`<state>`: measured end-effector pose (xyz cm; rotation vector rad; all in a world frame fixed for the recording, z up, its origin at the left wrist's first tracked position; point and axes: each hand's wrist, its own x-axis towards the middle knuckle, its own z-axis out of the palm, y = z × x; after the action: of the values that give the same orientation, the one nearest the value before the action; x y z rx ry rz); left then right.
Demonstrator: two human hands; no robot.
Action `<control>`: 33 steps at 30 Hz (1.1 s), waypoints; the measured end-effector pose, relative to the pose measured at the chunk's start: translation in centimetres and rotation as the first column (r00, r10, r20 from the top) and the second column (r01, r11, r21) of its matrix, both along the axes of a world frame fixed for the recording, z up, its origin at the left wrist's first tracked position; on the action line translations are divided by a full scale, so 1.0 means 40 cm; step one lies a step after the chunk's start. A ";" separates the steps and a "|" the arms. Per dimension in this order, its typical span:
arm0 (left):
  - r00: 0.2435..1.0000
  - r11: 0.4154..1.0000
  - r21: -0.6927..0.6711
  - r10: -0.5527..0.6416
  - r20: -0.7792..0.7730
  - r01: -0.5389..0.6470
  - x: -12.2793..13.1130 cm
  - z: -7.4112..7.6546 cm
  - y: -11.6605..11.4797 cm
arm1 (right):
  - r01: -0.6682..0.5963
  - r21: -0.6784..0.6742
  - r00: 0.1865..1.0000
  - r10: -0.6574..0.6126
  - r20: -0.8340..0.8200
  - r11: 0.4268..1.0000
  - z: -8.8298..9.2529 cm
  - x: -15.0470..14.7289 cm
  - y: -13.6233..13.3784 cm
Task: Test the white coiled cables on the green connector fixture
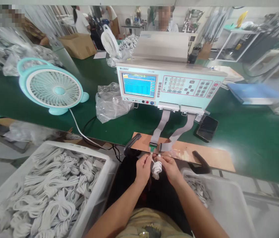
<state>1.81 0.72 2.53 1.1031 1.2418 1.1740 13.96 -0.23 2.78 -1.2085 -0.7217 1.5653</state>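
A coiled white cable point(156, 169) hangs between my two hands at the table's front edge. My left hand point(143, 165) pinches one end of it at the small green circuit board point(152, 148). The fingers of my right hand point(169, 166) are closed on the other end, near the second ribbon connector point(161, 147). Both grey ribbon cables point(179, 132) run up to the front of a cable tester point(169, 84) with a lit blue screen. Whether the plugs are fully seated is hidden by my fingers. A wooden board point(211, 158) lies under the connectors.
At my left stands a white bin point(80, 147) heaped with coiled cables point(52, 191); another white bin point(228, 195) is at my right. A turquoise fan point(55, 87), a plastic bag point(112, 102), a phone point(207, 128) and black clamps point(132, 145) are on the table. People are beyond.
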 end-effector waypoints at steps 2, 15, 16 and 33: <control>1.000 1.000 0.013 -0.006 -0.026 0.006 -0.003 0.001 0.004 | -0.005 0.000 1.000 0.005 -0.007 1.000 -0.003 0.001 0.001; 0.984 0.989 -0.115 0.114 0.137 -0.098 0.029 -0.013 -0.013 | -0.018 0.010 0.999 0.018 -0.046 1.000 -0.007 0.005 0.003; 0.985 0.988 -0.120 0.112 0.132 -0.096 0.028 -0.018 -0.010 | -0.017 0.002 0.998 0.017 -0.052 1.000 -0.008 0.004 0.003; 0.313 0.935 -0.041 0.077 -0.947 -0.353 -0.551 0.052 0.061 | 0.065 -0.133 0.998 -0.064 0.013 0.989 -0.028 0.010 0.004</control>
<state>-20.24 3.17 4.59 1.5128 2.4541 0.4034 14.35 -0.06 1.65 -1.3245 -0.5851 1.5759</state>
